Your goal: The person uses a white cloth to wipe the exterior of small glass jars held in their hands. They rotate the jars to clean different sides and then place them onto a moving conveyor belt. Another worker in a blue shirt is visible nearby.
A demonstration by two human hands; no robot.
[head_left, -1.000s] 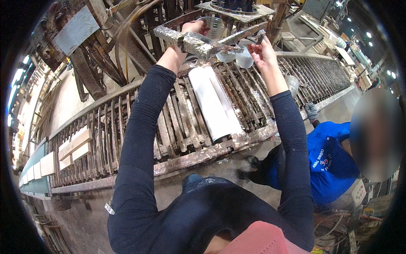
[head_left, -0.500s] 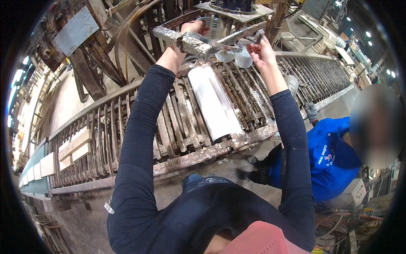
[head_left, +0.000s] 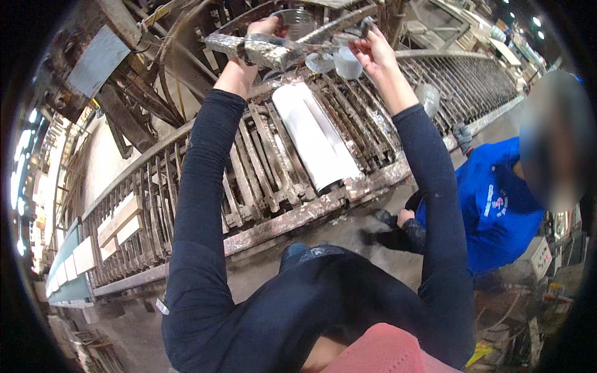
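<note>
My left hand (head_left: 263, 27) reaches over a crusted metal frame (head_left: 273, 51) at the top of the view, fingers curled at the rim of a clear ribbed plastic cup (head_left: 297, 23). Opposite it, my right hand (head_left: 375, 55) is raised with thumb and forefinger pinched at a small grey piece by the frame's right end; what that piece is I cannot make out. Just left of those fingers stands a cloudy plastic cup (head_left: 348, 63), with another clear cup (head_left: 319, 62) beside it. Below the frame, a curled white sheet (head_left: 311, 133) lies across the rollers.
A dirty roller conveyor (head_left: 255, 171) runs from lower left to upper right. Pale wood strips (head_left: 119, 224) lie on its left part. A clear plastic container (head_left: 428, 98) sits right of my right forearm. A co-worker in a blue shirt (head_left: 497, 199) stands close at the right.
The view has shifted, so my hands and the frame appear further up and left. Both hands keep about the same places at the frame. A co-worker's hand now shows beside my right arm.
</note>
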